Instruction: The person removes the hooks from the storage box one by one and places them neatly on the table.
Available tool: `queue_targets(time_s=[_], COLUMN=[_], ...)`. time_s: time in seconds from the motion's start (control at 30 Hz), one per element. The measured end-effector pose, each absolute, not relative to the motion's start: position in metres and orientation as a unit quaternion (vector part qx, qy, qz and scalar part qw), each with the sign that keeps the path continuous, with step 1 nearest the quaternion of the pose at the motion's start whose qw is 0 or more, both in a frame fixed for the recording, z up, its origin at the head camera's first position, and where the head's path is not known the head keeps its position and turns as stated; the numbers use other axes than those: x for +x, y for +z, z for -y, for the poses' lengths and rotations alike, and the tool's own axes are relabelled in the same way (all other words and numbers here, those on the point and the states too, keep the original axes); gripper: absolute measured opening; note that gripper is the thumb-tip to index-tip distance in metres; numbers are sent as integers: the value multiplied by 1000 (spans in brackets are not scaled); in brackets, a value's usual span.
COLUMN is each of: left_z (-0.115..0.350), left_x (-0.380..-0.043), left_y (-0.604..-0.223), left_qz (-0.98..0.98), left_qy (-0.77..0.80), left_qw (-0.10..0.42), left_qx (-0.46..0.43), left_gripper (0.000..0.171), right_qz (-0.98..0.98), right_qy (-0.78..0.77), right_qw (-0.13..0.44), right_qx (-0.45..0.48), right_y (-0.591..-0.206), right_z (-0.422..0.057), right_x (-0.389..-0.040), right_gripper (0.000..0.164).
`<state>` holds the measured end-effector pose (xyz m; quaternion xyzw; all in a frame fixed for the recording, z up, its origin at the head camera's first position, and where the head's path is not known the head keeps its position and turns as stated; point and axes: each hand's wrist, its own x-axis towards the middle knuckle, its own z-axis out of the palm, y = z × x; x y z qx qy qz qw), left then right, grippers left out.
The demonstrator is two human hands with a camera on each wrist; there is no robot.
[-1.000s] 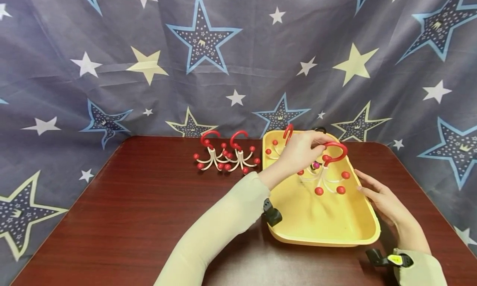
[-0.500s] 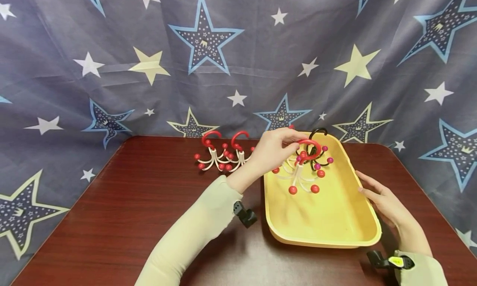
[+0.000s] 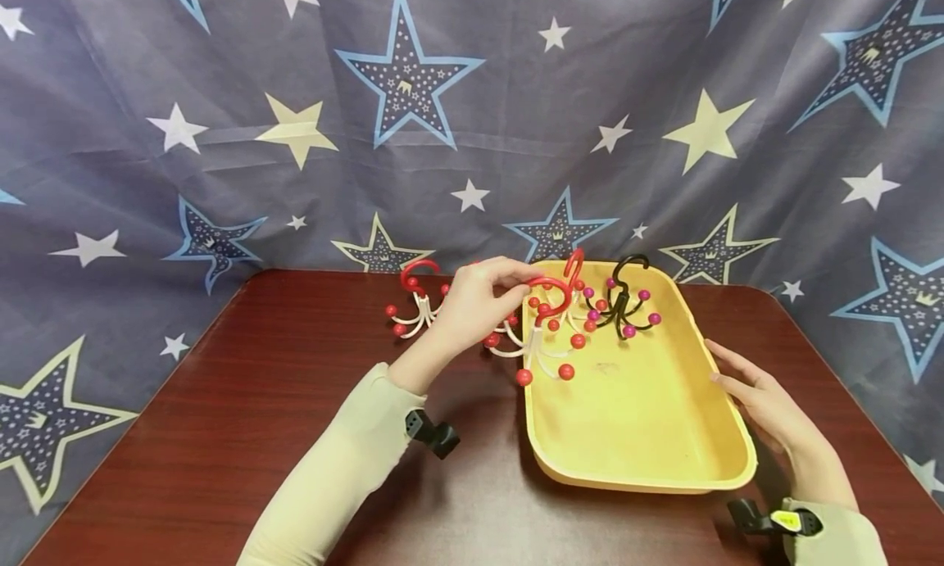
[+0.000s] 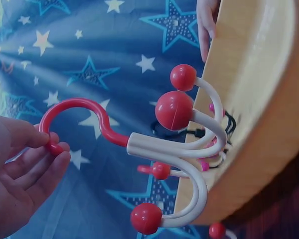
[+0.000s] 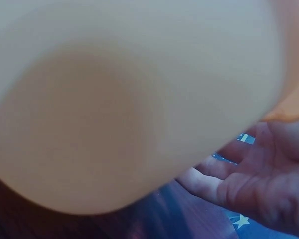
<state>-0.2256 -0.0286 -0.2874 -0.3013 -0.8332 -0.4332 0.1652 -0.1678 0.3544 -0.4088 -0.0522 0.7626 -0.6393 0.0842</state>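
My left hand (image 3: 472, 304) pinches the tip of the red hook of a white multi-arm hanger (image 3: 534, 351) with red ball ends. The hanger hangs upright, overlapping the left rim of a yellow tub (image 3: 634, 423) in the head view. In the left wrist view, thumb and fingers meet at the end of that hanger's hook (image 4: 77, 103). Inside the tub's far end stand a black hanger (image 3: 622, 304) with magenta balls and another red-hooked white hanger (image 3: 574, 261). My right hand (image 3: 763, 398) touches the tub's right side, fingers fairly straight; the right wrist view shows it beside the tub wall (image 5: 114, 114).
A red-hooked white hanger (image 3: 423, 305) stands on the dark red wooden table (image 3: 258, 402), left of the tub. One more beside it is mostly hidden behind my left hand. A star-patterned cloth (image 3: 472, 124) hangs behind the table.
My left hand has carried the hanger leftward, from over the tub's middle to its left rim, uncovering the black hanger. The right hand stays at the tub's side.
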Motion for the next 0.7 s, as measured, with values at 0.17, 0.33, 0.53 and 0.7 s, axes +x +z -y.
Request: queue_targets(time_s=[0.17,0.33,0.53,0.7], left_z=[49,67,82,89], left_x=[-225,-222,-221,-223], left_y=[-291,-294,-301,-310], left_qz=[836,831,821,832], left_qy=[-447,-462,-487,-477], left_qw=[155,165,168,163], left_qx=[-278,-264,-245,-230], left_gripper=[22,21,21,20], right_qz=[-759,-756,-749,-745], right_qy=[-643,-647,-654,-658], right_qw=[85,85,84,87], right_qx=[-50,-53,-68,-74], right_y=[-409,-409,-411,-410], right_z=[-354,-354,-354,-354], right_x=[-168,-168,-168,-168], right_gripper=[58,58,58,57])
